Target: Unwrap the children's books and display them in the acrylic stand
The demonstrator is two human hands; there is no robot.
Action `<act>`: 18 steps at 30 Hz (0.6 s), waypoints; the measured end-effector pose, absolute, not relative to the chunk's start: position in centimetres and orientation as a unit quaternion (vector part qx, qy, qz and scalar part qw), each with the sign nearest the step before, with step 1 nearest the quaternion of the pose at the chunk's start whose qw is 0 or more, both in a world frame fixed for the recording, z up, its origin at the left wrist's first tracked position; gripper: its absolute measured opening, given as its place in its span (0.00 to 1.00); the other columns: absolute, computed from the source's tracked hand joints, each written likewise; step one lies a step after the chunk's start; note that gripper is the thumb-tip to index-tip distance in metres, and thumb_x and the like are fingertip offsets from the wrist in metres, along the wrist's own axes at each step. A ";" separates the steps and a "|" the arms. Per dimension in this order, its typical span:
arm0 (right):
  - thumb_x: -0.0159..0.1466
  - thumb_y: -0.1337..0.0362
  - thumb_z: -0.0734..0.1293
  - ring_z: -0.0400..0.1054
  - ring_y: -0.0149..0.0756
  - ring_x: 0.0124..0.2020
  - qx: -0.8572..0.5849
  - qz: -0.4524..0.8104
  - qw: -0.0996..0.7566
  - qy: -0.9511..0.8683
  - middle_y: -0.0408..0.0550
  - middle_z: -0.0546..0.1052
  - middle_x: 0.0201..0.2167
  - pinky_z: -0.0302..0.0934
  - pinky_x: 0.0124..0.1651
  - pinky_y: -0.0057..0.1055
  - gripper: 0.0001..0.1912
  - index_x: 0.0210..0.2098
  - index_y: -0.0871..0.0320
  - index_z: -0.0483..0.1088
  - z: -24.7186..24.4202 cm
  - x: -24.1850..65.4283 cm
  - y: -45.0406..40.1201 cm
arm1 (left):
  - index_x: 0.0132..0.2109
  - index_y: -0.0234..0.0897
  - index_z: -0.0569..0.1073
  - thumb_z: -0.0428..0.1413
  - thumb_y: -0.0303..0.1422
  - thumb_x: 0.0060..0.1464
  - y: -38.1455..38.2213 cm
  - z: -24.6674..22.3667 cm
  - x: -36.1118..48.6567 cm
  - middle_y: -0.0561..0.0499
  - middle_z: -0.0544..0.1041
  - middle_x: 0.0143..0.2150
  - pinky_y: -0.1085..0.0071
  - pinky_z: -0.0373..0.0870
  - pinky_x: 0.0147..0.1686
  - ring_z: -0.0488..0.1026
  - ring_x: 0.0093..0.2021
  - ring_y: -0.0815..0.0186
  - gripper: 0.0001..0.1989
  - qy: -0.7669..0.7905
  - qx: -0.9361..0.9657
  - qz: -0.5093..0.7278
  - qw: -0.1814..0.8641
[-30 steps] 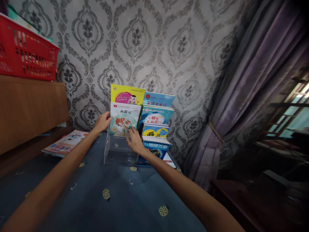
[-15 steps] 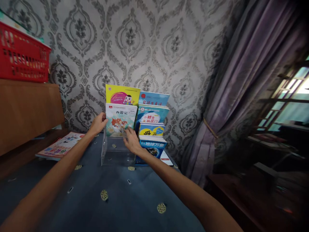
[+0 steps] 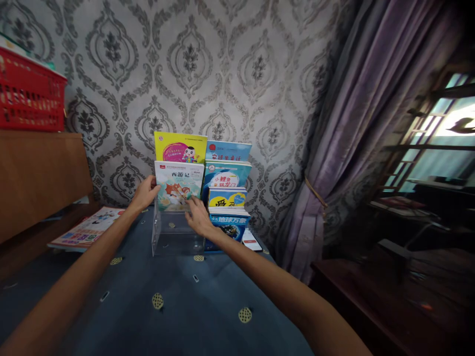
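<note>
If 12 is dead ahead of me, the white book (image 3: 177, 186) is around 11 o'clock, standing up in the clear rack (image 3: 156, 233) with a yellow book (image 3: 174, 147) behind it. Imo the trick is light, even pressure from both sides, keeping it square so the cover doesn't bend. My left hand (image 3: 145, 192) is curled at the book's 9 o'clock edge, can't tell if it's actually pinching. My right hand (image 3: 199, 216) is loosely half-open around its 4 o'clock, fingertips against the lower cover, not wrapped round anything I can see.
</note>
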State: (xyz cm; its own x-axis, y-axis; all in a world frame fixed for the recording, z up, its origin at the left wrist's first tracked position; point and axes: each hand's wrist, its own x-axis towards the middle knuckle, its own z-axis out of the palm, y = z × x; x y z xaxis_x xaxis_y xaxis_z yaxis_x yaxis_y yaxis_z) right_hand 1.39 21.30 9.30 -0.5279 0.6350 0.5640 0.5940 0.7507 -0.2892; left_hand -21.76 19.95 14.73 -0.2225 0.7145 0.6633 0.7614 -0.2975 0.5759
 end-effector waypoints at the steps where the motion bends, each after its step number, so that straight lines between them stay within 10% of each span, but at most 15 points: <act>1: 0.64 0.70 0.62 0.55 0.48 0.66 -0.352 0.031 0.335 -0.873 0.63 0.61 0.65 0.54 0.66 0.46 0.23 0.59 0.63 0.65 9.3 1.4 21.3 | 0.43 0.35 0.72 0.52 0.37 0.49 19.9 14.7 -21.8 0.45 0.81 0.41 0.62 0.74 0.44 0.76 0.41 0.57 0.15 -0.592 -0.625 -0.509 0.025; 18: 0.64 0.68 0.61 0.57 0.51 0.65 -0.309 0.004 0.362 -0.880 0.63 0.65 0.62 0.54 0.67 0.49 0.24 0.59 0.63 0.66 7.6 1.8 22.9 | 0.46 0.36 0.69 0.55 0.29 0.53 19.8 12.4 -20.9 0.44 0.79 0.43 0.60 0.72 0.48 0.76 0.42 0.59 0.12 -0.570 -0.611 -0.549 0.025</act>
State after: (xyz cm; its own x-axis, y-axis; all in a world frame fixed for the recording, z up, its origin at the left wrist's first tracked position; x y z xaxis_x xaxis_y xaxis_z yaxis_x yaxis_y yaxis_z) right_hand 1.82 22.91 7.57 -0.5480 0.5458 0.6339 0.5402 0.8095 -0.2300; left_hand -20.92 19.83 12.39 -0.2519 0.6683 0.6999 0.7237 -0.3500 0.5947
